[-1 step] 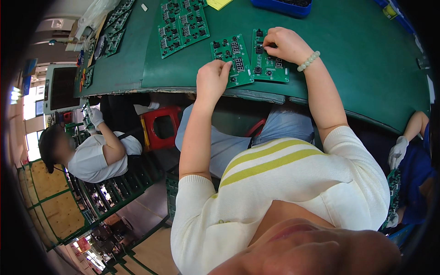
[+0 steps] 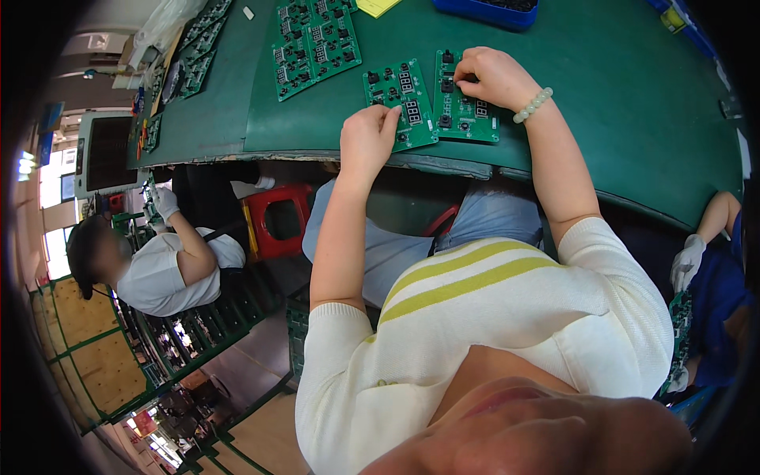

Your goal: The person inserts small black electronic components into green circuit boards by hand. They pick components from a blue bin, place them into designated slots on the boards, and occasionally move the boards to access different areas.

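Note:
Two green circuit boards with black digit displays and small black parts lie side by side on the green table (image 2: 617,103). Over the lower left corner of the left circuit board (image 2: 423,131) my left hand (image 2: 369,136) is closed, thumb and fingers together, covering that corner. My right hand (image 2: 495,77) reaches over the upper part of the right circuit board (image 2: 467,131), fingers curled in a pinch at a black part near its left side. What either hand's fingertips hold, if anything, is hidden. A pale bead bracelet (image 2: 533,106) circles my right wrist.
A larger panel of similar boards (image 2: 318,47) lies farther back to the left. Behind are a yellow paper pad (image 2: 378,6) and a blue tray (image 2: 487,14) of small dark parts. A gloved person (image 2: 178,265) sits at left; another gloved hand (image 2: 687,263) is at right.

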Motion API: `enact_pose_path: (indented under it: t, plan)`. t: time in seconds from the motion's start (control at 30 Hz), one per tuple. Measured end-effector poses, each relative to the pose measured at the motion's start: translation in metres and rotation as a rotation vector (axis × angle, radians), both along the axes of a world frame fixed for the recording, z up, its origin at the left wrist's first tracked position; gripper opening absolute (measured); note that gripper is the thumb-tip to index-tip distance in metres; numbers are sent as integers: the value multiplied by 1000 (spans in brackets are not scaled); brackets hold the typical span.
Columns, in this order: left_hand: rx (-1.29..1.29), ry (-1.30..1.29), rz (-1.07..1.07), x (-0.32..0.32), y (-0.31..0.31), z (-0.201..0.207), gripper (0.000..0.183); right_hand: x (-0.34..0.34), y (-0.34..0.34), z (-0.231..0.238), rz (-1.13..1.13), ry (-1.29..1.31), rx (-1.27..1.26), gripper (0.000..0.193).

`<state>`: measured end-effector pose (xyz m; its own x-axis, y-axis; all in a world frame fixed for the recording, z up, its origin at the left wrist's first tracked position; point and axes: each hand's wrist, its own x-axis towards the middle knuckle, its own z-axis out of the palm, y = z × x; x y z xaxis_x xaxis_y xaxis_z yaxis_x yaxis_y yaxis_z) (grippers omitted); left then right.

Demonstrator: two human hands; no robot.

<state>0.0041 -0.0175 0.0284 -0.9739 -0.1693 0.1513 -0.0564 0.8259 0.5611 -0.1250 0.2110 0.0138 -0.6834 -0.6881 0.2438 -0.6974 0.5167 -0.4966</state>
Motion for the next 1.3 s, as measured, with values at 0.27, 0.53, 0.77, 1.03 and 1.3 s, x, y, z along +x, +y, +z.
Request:
enact_pose_path:
  t: [0.27, 0.53, 0.77, 1.03, 1.3]
  plan:
    - [39, -77, -38, 4, -6, 8, 21, 0, -3, 4, -112, -159, 100, 12]
    - [58, -167, 16, -3, -9, 1, 14, -3, 3, -5, -13, -53, -25, 13]
    - [-94, -257, 15, -10, -5, 17, 12, -16, 16, 4, -114, -49, -298, 14]
    - [1890, -148, 98, -23, -42, 14, 29, -14, 2, 5, -251, -232, -662, 17]
    - [1560, -148, -53, -28, 19, 5, 33, 18, -22, 15, 168, -331, -627, 23]
